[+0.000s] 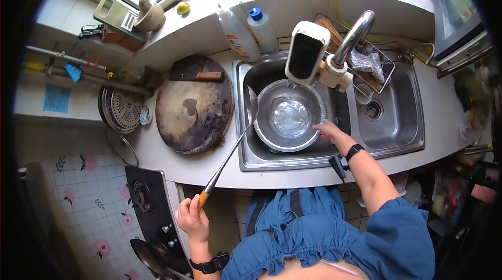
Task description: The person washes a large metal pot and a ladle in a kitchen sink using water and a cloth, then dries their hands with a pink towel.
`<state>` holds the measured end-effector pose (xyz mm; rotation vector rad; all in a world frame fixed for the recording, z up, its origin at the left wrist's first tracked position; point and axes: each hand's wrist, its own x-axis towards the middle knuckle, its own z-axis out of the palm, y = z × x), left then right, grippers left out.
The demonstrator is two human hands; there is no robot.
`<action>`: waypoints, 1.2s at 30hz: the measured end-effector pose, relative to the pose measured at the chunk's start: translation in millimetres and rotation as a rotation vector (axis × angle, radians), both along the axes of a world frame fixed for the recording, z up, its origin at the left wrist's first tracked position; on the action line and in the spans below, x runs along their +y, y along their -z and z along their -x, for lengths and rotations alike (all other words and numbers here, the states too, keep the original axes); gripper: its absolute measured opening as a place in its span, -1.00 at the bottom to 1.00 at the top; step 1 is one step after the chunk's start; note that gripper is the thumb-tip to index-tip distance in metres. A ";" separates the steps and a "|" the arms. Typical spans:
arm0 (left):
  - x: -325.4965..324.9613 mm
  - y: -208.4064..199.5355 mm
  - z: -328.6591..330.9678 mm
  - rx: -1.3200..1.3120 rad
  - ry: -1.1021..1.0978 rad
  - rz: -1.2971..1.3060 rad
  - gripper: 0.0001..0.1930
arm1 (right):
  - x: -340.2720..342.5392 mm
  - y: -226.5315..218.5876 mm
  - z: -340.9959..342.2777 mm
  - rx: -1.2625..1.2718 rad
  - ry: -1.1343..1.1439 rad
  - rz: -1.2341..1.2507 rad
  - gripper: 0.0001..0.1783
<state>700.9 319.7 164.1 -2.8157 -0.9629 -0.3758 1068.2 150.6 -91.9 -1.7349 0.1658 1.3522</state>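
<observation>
My left hand (192, 219) is closed round the wooden end of a long-handled metal ladle (228, 160). The ladle's head leans at the left rim of a round metal basin (265, 136), over the left sink bowl. Water in the basin is clear and catches the light. At the basin's right rim is my right hand (329, 131), its fingers bent in and gripping the edge; part of the grip is hidden. The faucet (340, 68), with a white, dark-faced unit (306, 52) on it, stands just beyond the basin.
A round, stained chopping board (178, 118) with a cleaver (193, 71) on it lies left of the sink. Two bottles (238, 34) stand behind the sink. A wire rack (384, 65) spans the right bowl (402, 118). The stove (149, 201) is at lower left.
</observation>
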 end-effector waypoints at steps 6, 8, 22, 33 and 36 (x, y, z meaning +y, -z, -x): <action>1.1 0.6 21.7 -0.032 -0.039 0.025 -0.64 | 17.1 40.6 -3.5 0.581 0.207 -0.130 -0.81; 6.9 5.2 22.7 -0.052 -0.021 0.054 -0.64 | 27.4 15.2 -2.0 0.485 0.106 -0.146 -0.78; 95.9 49.0 51.6 -0.384 0.058 0.334 -0.65 | -30.4 -149.8 62.1 -1.558 -0.667 0.010 -0.15; 151.3 58.4 50.7 -0.376 0.215 0.348 -0.64 | -55.4 -222.1 116.3 -1.619 -0.697 0.206 -0.17; 157.7 57.8 50.5 -0.400 0.246 0.350 -0.64 | -52.3 -225.2 130.6 -1.579 -0.681 0.209 -0.21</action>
